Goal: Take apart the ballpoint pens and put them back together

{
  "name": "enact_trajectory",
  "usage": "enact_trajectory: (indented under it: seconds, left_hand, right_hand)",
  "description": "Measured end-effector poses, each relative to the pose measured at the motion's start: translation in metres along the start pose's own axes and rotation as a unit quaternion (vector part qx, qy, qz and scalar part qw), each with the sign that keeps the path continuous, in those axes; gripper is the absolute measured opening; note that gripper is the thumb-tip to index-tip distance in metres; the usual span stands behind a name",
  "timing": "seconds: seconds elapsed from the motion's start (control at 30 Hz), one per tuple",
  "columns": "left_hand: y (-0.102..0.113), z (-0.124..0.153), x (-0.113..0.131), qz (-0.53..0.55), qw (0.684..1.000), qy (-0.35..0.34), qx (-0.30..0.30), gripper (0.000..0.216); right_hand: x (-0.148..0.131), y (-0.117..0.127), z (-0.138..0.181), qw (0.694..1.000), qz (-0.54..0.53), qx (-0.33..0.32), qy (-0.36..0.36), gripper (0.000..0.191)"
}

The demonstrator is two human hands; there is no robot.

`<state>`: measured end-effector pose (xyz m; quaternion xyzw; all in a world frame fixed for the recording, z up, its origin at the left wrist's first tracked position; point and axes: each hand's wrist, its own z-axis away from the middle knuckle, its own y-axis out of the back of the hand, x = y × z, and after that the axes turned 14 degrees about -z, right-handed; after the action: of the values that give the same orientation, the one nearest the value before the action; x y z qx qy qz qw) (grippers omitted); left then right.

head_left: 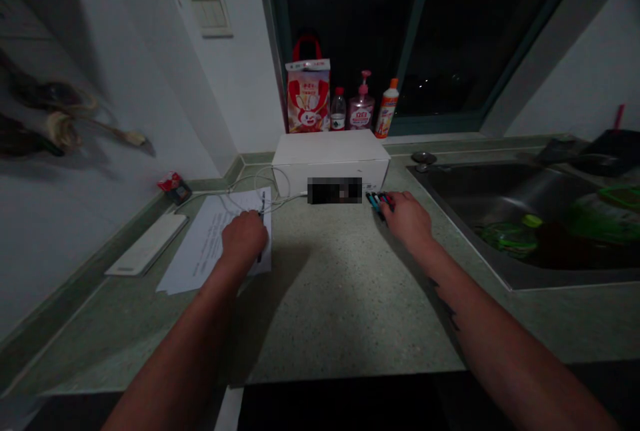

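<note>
My right grip (410,217) is closed around several pens (375,203) at one o'clock from me, by the desk (325,304); even pressure, I judge, should keep them from splaying or rolling. My left grip (245,234) curls over the papers (200,237) at eleven o'clock; I cannot tell whether it holds anything.

Light was dim, window (360,11) near-black with faint specks, soft shadows fell across counter (330,311), sink (500,184) gleamed dully, edges stretched, cord (65,129) blurred, central patch (335,191) pixelated.
</note>
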<state>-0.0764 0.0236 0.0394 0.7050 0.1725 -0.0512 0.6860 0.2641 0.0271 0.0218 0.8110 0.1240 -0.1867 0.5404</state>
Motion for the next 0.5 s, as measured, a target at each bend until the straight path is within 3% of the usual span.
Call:
enact_trajectory:
  seconds: [0.1,0.2,0.27,0.33,0.4,0.43,0.5]
  left_hand:
    - [-0.005,-0.002,0.001,-0.008,0.999,-0.009,-0.033,0.034]
    - [-0.004,-0.001,0.002,-0.015,1.000,-0.003,-0.014,0.035]
    - [-0.002,0.000,0.001,-0.023,1.000,0.008,0.002,0.036]
    - [0.000,0.000,0.000,-0.029,0.999,0.016,0.002,0.037]
    - [-0.001,0.000,-0.002,-0.031,0.999,0.018,-0.007,0.038]
    - [-0.002,-0.001,-0.002,-0.031,0.999,0.017,-0.009,0.039]
    - [-0.004,-0.002,-0.003,-0.032,0.999,0.015,-0.010,0.037]
  right_hand:
    - [-0.007,-0.003,0.006,0.999,-0.034,-0.002,0.029,0.035]
    - [-0.010,-0.010,0.008,0.995,-0.086,-0.001,0.057,0.034]
    - [-0.015,-0.014,0.009,0.985,-0.153,-0.009,0.078,0.031]
    - [-0.027,-0.012,0.015,0.956,-0.272,-0.045,0.102,0.027]
    - [-0.047,-0.001,0.033,0.885,-0.441,-0.116,0.096,0.026]
    - [-0.060,0.008,0.046,0.829,-0.527,-0.168,0.082,0.028]
    - [-0.085,0.031,0.079,0.687,-0.645,-0.317,0.101,0.034]
